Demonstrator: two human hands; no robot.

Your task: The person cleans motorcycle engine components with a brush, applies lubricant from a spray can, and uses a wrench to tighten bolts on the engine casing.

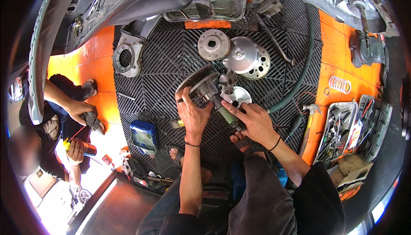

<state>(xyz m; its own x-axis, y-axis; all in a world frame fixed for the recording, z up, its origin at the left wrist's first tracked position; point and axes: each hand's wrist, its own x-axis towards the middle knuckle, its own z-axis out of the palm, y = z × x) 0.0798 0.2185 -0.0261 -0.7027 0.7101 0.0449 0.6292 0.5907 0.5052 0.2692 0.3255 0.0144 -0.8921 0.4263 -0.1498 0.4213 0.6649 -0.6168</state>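
Observation:
A round metal clutch assembly (197, 80), tilted on its edge, is in front of me above the black mat. My left hand (193, 116) is closed around its near side, fingers spread over the rim. Against its hub sits the head of a tool with a green grip (226, 114), which looks like an air impact wrench. My right hand (257, 122) is wrapped over that grip, forefinger stretched along it. Just beyond lie a small silver disc (237, 96), a shiny domed pulley half (242, 56) and a round plate with a central hole (213, 44).
A metal housing (125, 59) lies at the far left. A green hose (302, 87) curves along the right. Near it are a hammer (309, 121), tool trays (338, 125) and a white coil spring (340, 84). A blue container (143, 136) stands left. A co-worker holds a spray can (88, 149).

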